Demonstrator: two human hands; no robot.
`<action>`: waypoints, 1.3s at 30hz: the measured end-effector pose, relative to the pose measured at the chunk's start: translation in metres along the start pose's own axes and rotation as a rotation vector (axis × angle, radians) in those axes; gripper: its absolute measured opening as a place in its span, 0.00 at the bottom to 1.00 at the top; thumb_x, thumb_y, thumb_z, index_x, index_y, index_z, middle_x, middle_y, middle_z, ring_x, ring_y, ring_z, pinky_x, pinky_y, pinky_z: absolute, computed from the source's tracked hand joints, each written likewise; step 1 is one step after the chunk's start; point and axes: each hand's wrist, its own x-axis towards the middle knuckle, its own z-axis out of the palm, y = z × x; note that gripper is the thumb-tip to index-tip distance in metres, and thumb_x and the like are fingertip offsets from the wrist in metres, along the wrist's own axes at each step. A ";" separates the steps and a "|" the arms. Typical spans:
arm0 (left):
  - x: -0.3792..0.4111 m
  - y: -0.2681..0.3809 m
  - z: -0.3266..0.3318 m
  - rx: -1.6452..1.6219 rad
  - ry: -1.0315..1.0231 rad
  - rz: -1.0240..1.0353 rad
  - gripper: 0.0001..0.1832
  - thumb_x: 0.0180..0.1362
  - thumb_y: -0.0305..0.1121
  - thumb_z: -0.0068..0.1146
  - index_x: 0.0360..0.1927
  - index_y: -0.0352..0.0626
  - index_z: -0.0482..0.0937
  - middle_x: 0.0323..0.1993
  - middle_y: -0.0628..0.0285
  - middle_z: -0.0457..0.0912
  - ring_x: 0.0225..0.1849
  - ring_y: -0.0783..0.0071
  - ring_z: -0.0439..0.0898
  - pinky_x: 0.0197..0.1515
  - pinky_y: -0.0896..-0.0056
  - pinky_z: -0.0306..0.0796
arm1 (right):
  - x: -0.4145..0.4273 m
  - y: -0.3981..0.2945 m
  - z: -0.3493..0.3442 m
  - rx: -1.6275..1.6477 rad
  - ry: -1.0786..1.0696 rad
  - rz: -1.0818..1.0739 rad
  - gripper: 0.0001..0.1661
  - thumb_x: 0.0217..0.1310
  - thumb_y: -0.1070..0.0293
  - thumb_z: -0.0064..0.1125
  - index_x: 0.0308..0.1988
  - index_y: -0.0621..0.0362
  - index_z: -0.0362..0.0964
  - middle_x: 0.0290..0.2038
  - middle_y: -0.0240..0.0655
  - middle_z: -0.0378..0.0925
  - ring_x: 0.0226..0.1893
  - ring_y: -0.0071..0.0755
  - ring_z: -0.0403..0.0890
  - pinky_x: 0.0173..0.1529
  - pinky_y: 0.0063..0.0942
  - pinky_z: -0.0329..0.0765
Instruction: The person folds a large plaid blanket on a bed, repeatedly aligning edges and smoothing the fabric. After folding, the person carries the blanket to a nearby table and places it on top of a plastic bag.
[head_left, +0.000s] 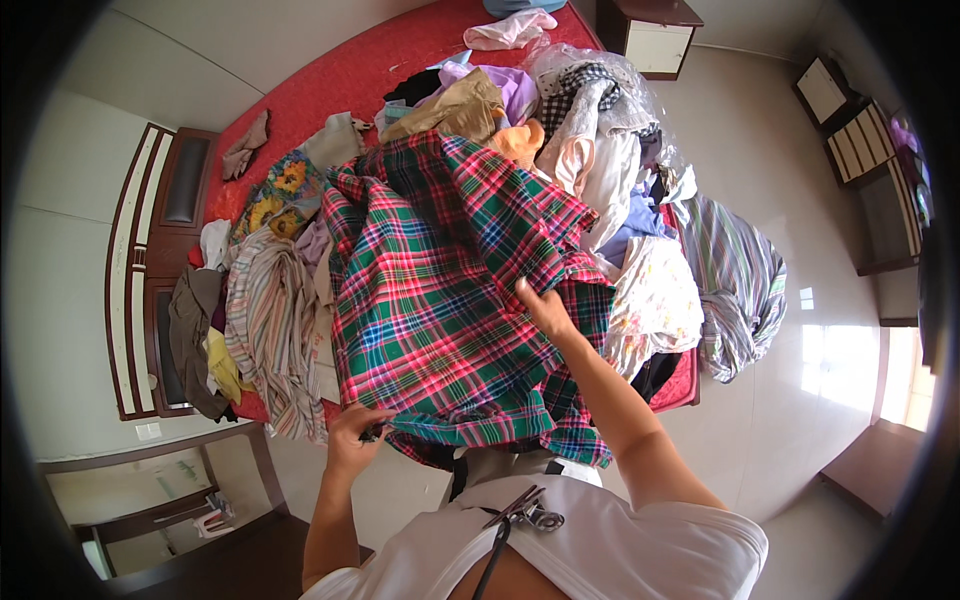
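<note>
A large plaid cloth in red, green and blue (427, 300) spreads over the heap on the bed, its near edge hanging towards my body. My left hand (355, 433) pinches the near left corner of this cloth. On the right side, my right hand (547, 309) grips a fold of the plaid, thumb on top. The far part of the cloth is bunched into loose folds. Whether it is a garment or a plain sheet, I cannot tell. Left of it lies a striped garment (270, 322); to its right is a white floral cloth (652, 300).
The bed has a red cover (330, 71) and a dark wooden headboard (180, 195). Beyond the plaid lie a tan garment (457, 105) and clothes in clear plastic (637, 82). A grey striped cloth (735, 277) hangs off the right edge. A cabinet (656, 41) stands behind.
</note>
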 end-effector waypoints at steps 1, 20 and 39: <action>-0.001 0.000 0.001 0.003 -0.007 0.005 0.16 0.33 0.17 0.62 0.31 0.42 0.79 0.18 0.61 0.74 0.21 0.68 0.71 0.25 0.72 0.65 | 0.013 0.002 0.002 0.163 0.115 -0.135 0.37 0.51 0.41 0.52 0.41 0.70 0.67 0.33 0.42 0.74 0.34 0.35 0.73 0.39 0.34 0.69; -0.024 0.028 -0.020 -0.003 0.060 0.418 0.23 0.26 0.18 0.54 0.34 0.45 0.78 0.33 0.61 0.76 0.34 0.64 0.74 0.35 0.68 0.69 | -0.171 -0.064 0.074 -0.574 -0.655 -0.864 0.14 0.38 0.81 0.52 0.32 0.61 0.70 0.26 0.46 0.72 0.29 0.50 0.73 0.34 0.39 0.70; -0.126 -0.074 -0.005 -0.077 -0.085 0.384 0.19 0.30 0.16 0.49 0.32 0.42 0.75 0.38 0.63 0.76 0.42 0.63 0.74 0.43 0.66 0.71 | -0.170 0.059 0.135 0.940 -0.268 0.326 0.38 0.55 0.41 0.46 0.59 0.51 0.53 0.60 0.39 0.55 0.60 0.48 0.56 0.60 0.53 0.53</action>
